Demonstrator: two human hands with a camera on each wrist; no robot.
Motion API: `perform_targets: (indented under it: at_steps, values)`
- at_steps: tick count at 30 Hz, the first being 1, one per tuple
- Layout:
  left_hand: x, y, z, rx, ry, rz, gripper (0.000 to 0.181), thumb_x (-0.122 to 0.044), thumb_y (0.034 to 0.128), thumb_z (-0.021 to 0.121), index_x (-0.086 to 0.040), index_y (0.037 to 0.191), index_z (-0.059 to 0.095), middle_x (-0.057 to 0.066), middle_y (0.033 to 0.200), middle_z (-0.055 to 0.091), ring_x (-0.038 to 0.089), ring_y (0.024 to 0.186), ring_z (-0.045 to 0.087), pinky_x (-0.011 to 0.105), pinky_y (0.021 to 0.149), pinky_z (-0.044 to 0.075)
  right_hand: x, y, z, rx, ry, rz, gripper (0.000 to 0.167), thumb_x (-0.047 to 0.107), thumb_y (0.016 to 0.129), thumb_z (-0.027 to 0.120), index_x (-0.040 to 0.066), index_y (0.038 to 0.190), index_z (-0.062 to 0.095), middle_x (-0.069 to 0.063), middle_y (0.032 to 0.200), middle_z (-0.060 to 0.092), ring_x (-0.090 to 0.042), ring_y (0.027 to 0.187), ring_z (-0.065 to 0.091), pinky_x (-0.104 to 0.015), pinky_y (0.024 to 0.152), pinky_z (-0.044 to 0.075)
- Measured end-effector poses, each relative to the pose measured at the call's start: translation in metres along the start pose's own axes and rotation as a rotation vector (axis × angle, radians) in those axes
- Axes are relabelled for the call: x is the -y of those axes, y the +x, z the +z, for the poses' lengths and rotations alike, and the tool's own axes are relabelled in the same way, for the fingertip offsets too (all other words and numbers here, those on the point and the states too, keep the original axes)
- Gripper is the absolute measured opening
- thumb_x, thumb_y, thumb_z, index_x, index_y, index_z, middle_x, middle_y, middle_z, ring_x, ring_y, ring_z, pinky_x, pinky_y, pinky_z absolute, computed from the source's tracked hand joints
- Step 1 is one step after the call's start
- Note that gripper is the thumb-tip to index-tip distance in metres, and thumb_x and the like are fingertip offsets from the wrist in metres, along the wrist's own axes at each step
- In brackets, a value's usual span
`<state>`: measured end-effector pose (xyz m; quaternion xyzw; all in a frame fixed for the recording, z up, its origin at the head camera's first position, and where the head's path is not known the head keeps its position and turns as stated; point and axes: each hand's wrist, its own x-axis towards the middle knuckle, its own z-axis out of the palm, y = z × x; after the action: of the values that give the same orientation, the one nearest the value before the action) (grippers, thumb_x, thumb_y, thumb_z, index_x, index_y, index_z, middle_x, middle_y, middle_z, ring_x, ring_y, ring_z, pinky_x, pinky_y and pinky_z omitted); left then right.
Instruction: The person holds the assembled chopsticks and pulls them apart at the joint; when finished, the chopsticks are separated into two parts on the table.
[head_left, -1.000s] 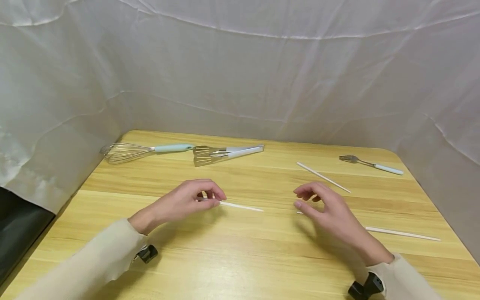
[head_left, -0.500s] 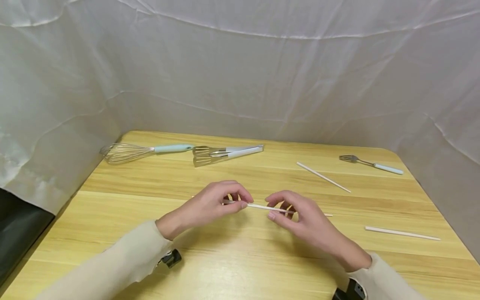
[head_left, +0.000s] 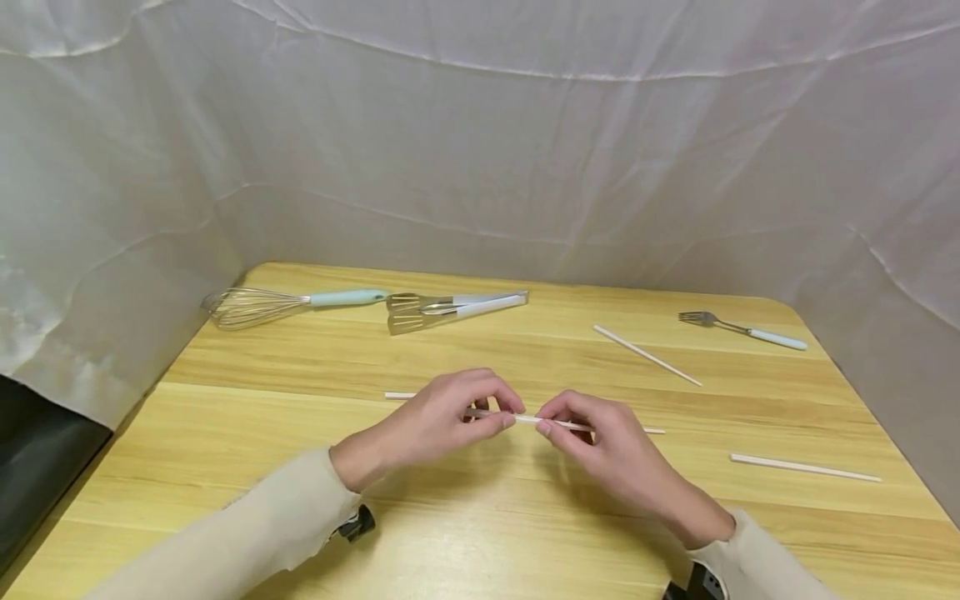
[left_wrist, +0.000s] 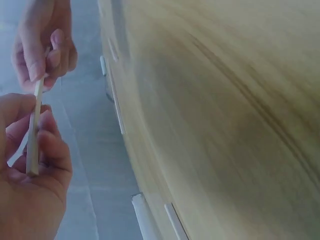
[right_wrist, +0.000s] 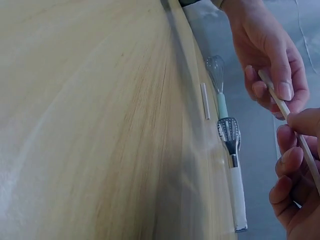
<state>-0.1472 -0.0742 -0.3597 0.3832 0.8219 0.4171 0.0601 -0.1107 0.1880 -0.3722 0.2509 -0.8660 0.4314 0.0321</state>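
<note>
A pale, thin chopstick [head_left: 528,419] is held between both hands over the middle of the table. My left hand [head_left: 450,417] pinches it between thumb and fingertips, as the left wrist view also shows with the chopstick [left_wrist: 33,135] lying across the fingers. From the other side my right hand [head_left: 611,442] pinches it with thumb and forefinger close to the left fingertips. Behind the left hand another chopstick [head_left: 399,396] shows only its end. Past the right hand a further pale stick end [head_left: 655,431] peeks out, the rest hidden.
At the back left lie a whisk [head_left: 258,307] with a mint handle and slotted spatula tongs [head_left: 480,307]. On the right are a fork [head_left: 776,338] and two loose chopsticks, one slanted [head_left: 647,355], one nearer [head_left: 806,467]. Pale cloth [head_left: 480,150] hangs behind the wooden table [head_left: 465,533].
The left hand has moved right with its chopstick, and the right hand has moved left to meet it. The right hand now pinches that chopstick too. Other utensils have not moved.
</note>
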Motion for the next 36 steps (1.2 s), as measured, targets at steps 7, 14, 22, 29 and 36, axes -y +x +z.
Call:
perform_targets:
  at_steps: [7,14,22,29,36]
  values:
    - [0.0,-0.001,0.007,-0.028,0.026,-0.012,0.012,-0.027,0.1104,0.068,-0.021,0.117,0.075,-0.01,0.107,0.074,0.007,0.08,0.061,0.022,0.07,0.054,-0.001,-0.002,-0.004,0.003,-0.006,0.024,0.008,0.021,0.107,0.073,0.014,0.104,0.077,0.001,0.087,0.075,-0.004,0.075,0.058,-0.024,0.071,0.056]
    - [-0.002,-0.001,0.012,-0.064,0.033,-0.026,0.008,-0.026,0.1083,0.071,-0.02,0.112,0.076,-0.009,0.108,0.076,0.01,0.087,0.065,0.024,0.079,0.058,-0.003,-0.003,-0.007,0.012,0.01,0.019,0.009,0.02,0.107,0.073,0.012,0.105,0.077,0.001,0.087,0.076,-0.004,0.076,0.062,-0.024,0.074,0.057]
    - [-0.005,-0.003,0.018,-0.091,0.06,-0.016,0.006,-0.027,0.1084,0.071,-0.022,0.11,0.074,-0.011,0.106,0.074,0.005,0.089,0.062,0.025,0.078,0.055,-0.007,-0.006,-0.009,-0.003,0.019,-0.059,0.003,0.013,0.105,0.075,0.011,0.105,0.077,0.003,0.085,0.076,-0.002,0.071,0.057,-0.023,0.065,0.054]
    - [-0.006,-0.004,0.022,-0.082,0.06,0.003,0.005,-0.027,0.1101,0.068,-0.022,0.11,0.071,-0.012,0.104,0.072,0.005,0.084,0.058,0.024,0.073,0.052,-0.009,-0.007,-0.01,-0.003,0.012,-0.097,0.007,0.009,0.104,0.075,0.015,0.1,0.077,0.008,0.084,0.076,0.0,0.069,0.056,-0.022,0.06,0.051]
    - [-0.004,-0.004,0.026,-0.07,0.03,0.024,0.006,-0.025,0.1118,0.065,-0.021,0.111,0.068,-0.01,0.096,0.065,0.003,0.073,0.05,0.021,0.065,0.046,-0.008,-0.008,-0.018,0.045,-0.005,-0.134,0.009,0.007,0.105,0.073,0.015,0.101,0.076,0.012,0.084,0.076,0.0,0.068,0.058,-0.022,0.06,0.053]
